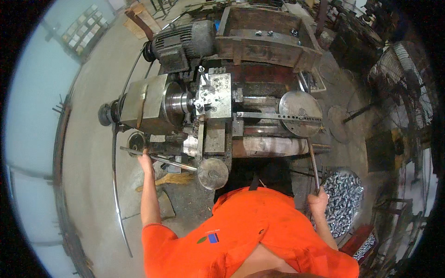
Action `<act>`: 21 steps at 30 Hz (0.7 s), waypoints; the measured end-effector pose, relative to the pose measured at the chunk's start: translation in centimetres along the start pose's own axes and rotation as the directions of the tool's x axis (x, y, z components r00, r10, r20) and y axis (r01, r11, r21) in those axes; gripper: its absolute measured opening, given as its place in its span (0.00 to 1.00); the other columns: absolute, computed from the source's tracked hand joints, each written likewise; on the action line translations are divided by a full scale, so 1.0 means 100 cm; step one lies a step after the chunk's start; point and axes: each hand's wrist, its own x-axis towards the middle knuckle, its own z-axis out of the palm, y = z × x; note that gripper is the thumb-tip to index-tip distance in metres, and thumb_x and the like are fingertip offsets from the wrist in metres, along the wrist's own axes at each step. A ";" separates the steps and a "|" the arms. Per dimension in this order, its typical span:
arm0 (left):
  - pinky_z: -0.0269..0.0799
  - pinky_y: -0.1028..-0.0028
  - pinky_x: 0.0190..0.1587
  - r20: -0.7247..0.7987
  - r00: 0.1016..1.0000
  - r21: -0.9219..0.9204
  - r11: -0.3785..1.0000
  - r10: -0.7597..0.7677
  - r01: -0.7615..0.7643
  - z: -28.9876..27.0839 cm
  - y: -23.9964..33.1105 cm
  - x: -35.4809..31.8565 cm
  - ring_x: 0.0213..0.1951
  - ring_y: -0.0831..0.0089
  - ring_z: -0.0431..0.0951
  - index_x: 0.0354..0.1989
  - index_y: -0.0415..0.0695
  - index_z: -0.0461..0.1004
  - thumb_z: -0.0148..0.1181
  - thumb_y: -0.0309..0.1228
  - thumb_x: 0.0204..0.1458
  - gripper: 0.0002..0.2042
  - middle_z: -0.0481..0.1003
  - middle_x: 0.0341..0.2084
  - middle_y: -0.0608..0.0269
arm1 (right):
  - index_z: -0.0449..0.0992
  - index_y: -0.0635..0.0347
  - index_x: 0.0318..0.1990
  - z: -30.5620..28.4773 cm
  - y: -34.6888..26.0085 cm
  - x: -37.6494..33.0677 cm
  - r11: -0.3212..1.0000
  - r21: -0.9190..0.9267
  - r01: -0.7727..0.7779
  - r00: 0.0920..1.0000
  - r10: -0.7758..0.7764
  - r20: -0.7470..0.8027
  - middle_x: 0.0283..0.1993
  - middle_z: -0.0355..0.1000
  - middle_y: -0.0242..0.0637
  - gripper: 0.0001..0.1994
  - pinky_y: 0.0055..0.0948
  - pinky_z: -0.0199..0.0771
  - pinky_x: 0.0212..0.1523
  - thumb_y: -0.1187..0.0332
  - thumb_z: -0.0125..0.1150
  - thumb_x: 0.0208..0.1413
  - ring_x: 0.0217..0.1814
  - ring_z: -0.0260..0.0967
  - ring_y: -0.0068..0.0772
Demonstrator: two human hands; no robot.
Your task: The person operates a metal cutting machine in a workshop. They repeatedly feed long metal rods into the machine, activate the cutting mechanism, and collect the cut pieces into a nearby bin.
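Small blue-and-green badge (209, 238) sits on the back of the person's orange work shirt (250, 231), near centre; far left, a light-coloured wall rack of small boxed items (83, 30), contents too small to tell. Far centre, a worn wooden crate (266, 39) on top of the machine holds a few small metal pieces. Near right, a round bin of shiny metal parts (343, 199), heaped full; a second red tray of similar parts (366, 245) just beyond it, near right edge. Grey, oil-stained metal lathe (208, 102) fills centre, grey electric motor (183, 41) far left of the crate, round perforated steel plate (300, 113) on its right side. Left hand (144, 160) closed on the long steel lever bar (160, 160) at left of the lathe, bar running right to a round metal knob (213, 173). Right hand (319, 200) closed around the lower end of a thin upright steel rod handle (313, 164), near right, just beside the bin
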 end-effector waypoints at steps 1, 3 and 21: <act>0.72 0.71 0.19 0.035 0.999 0.002 1.000 0.001 -0.001 0.000 0.002 -0.002 0.19 0.68 0.74 0.35 0.35 0.69 0.53 0.34 0.47 0.14 0.72 0.23 0.56 | 0.67 0.67 0.28 -0.003 -0.004 0.000 1.000 0.004 -0.004 1.000 0.004 0.010 0.20 0.65 0.55 0.17 0.46 0.64 0.27 0.63 0.56 0.31 0.25 0.64 0.59; 0.72 0.71 0.18 0.030 1.000 0.039 0.999 0.006 -0.007 0.002 0.009 -0.009 0.19 0.69 0.74 0.35 0.36 0.69 0.53 0.34 0.47 0.13 0.72 0.22 0.57 | 0.67 0.67 0.28 -0.005 -0.009 -0.002 1.000 0.027 -0.004 1.000 0.004 0.009 0.19 0.64 0.54 0.16 0.46 0.64 0.27 0.63 0.55 0.31 0.25 0.63 0.60; 0.75 0.68 0.17 0.097 0.995 0.163 0.987 -0.029 0.013 0.006 0.015 -0.004 0.17 0.65 0.75 0.35 0.34 0.66 0.52 0.39 0.50 0.16 0.71 0.20 0.55 | 0.71 0.55 0.41 -0.067 0.083 0.214 0.783 -0.622 -0.028 0.995 -0.039 -0.095 0.37 0.69 0.43 0.21 0.43 0.68 0.39 0.57 0.60 0.37 0.40 0.68 0.46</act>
